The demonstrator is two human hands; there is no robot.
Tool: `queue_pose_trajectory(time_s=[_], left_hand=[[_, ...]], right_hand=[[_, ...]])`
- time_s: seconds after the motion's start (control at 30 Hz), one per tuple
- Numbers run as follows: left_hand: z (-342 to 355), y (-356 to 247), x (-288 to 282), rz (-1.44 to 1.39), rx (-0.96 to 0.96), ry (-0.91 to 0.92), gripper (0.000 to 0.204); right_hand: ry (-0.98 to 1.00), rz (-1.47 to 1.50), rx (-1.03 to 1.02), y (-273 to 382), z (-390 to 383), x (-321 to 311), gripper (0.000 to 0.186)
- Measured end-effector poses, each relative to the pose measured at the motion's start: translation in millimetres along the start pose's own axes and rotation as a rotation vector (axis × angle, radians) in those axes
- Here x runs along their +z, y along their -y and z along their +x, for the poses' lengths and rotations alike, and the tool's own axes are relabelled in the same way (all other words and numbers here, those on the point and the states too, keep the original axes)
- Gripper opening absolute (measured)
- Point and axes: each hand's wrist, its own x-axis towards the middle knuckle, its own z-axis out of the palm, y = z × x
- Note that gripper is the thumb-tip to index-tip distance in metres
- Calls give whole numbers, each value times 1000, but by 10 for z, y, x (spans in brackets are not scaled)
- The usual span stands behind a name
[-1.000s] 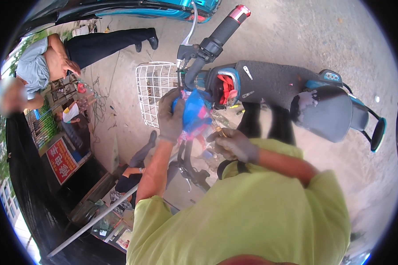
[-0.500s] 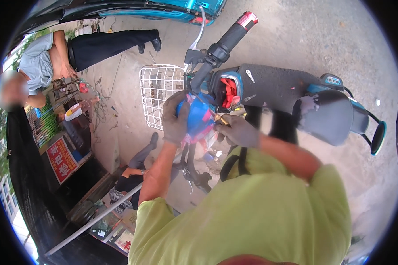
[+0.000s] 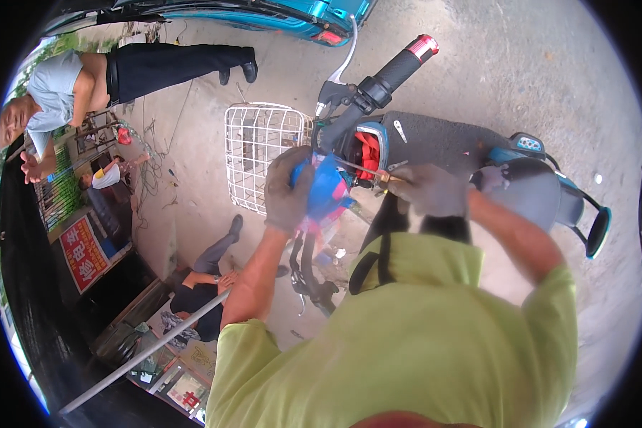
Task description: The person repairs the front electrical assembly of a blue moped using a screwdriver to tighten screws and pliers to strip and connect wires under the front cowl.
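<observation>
My left hand point(image 3: 289, 187), in a grey glove, is closed round the side of a blue and pink cover point(image 3: 324, 187) at the middle of a scooter's handlebar. In my gloved right hand point(image 3: 429, 190) is a screwdriver point(image 3: 384, 177). Its thin shaft points left toward the top of the cover; whether the tip touches anything I cannot tell. Beside the cover, a blue-edged opening holds something red point(image 3: 369, 151). Above my hands rises the handlebar's black grip point(image 3: 399, 65) with its silver brake lever point(image 3: 349, 53).
A white wire basket point(image 3: 246, 160) is fixed at the scooter's front. A small silver piece point(image 3: 399, 130) lies on the dark footboard point(image 3: 442, 139), left of the grey seat point(image 3: 524, 185). One person point(image 3: 57, 89) stands at far left; another point(image 3: 210, 285) is beside a pole point(image 3: 146, 353).
My right hand has drawn back to the right from the cover, and the screwdriver's shaft now shows. The left hand keeps its hold. The person at far left has extended a hand.
</observation>
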Motion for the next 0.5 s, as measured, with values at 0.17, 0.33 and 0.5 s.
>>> queue_pose_trajectory(time_s=[0.17, 0.33, 0.5], left_hand=[[-15, -10, 19, -24, 1, -8, 33], [-35, 82, 34, -49, -1, 8, 33], [-23, 130, 34, -36, 45, 13, 35]], right_hand=[[-188, 30, -155, -531, 102, 471, 44], [-290, -150, -220, -411, 34, 455, 43], [-410, -217, -275, -607, -26, 537, 43]])
